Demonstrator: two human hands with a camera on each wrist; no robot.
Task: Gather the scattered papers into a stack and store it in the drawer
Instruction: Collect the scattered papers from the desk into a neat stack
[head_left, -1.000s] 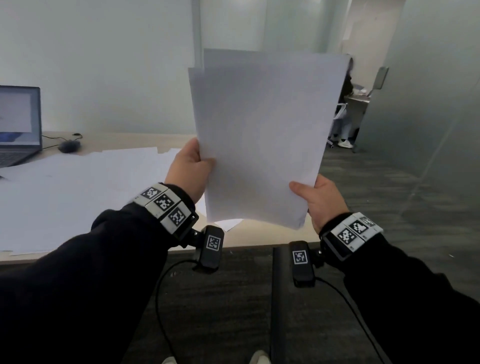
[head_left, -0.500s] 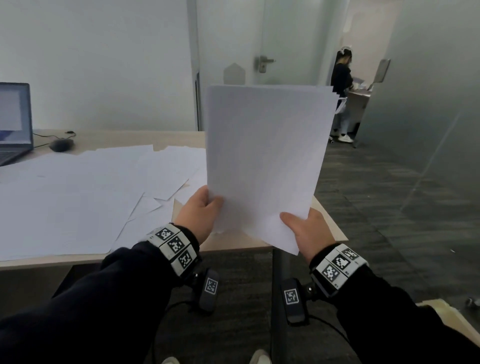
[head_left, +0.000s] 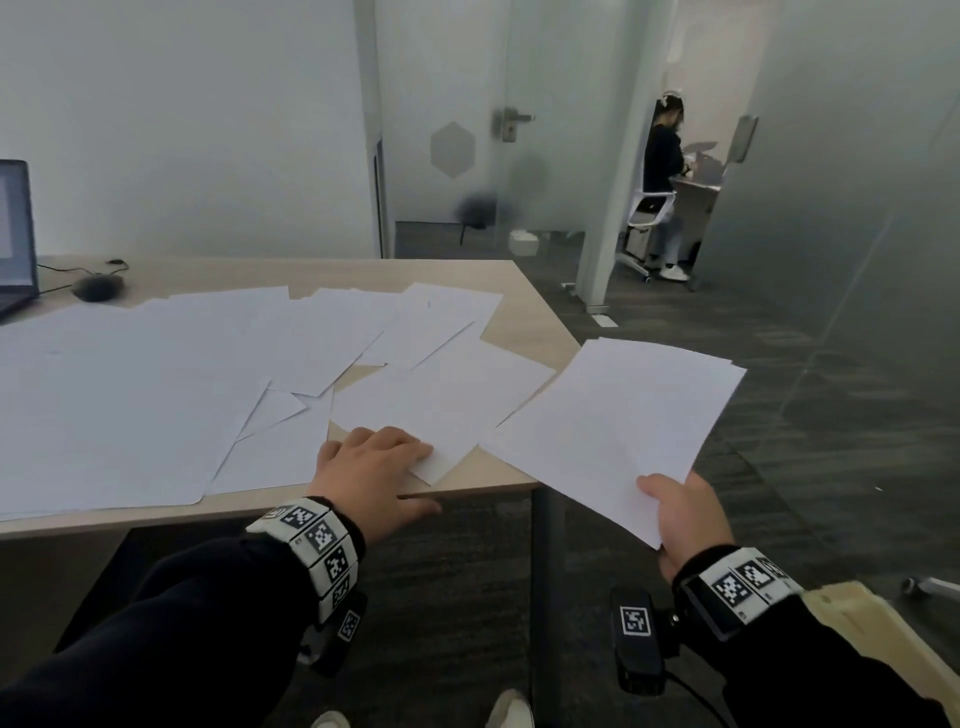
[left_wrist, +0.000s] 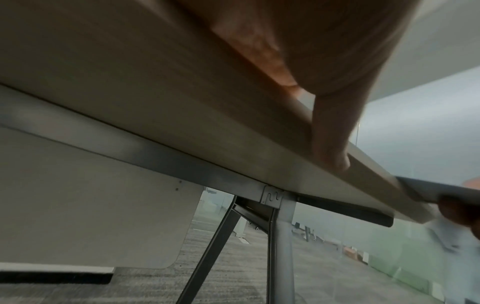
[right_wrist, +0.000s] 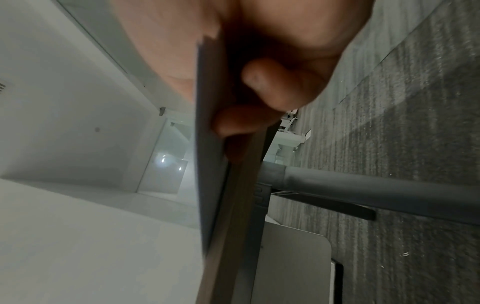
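Many white sheets (head_left: 218, 374) lie scattered and overlapping on the light wooden table (head_left: 535, 322). My left hand (head_left: 384, 467) rests with flat fingers on the near corner of one sheet (head_left: 447, 410) by the front edge. Its thumb (left_wrist: 332, 144) lies against the table's edge (left_wrist: 182, 115). My right hand (head_left: 675, 514) grips the near corner of a thin paper stack (head_left: 618, 421), which is held almost flat in the air just past the table's right corner. The right wrist view shows the stack (right_wrist: 210, 164) edge-on, pinched between thumb and curled fingers (right_wrist: 259, 82). No drawer is plainly visible.
A laptop (head_left: 15, 234) and a mouse (head_left: 96, 287) sit at the table's far left. A dark table leg (head_left: 545, 571) stands between my arms. A pale wooden object (head_left: 872, 639) is at lower right. A person (head_left: 665, 156) sits beyond the doorway; a glass wall stands on the right.
Both hands held the stack upright before. Now the left hand has let go and come down onto a sheet at the table edge. The right hand alone has lowered the stack to the right.
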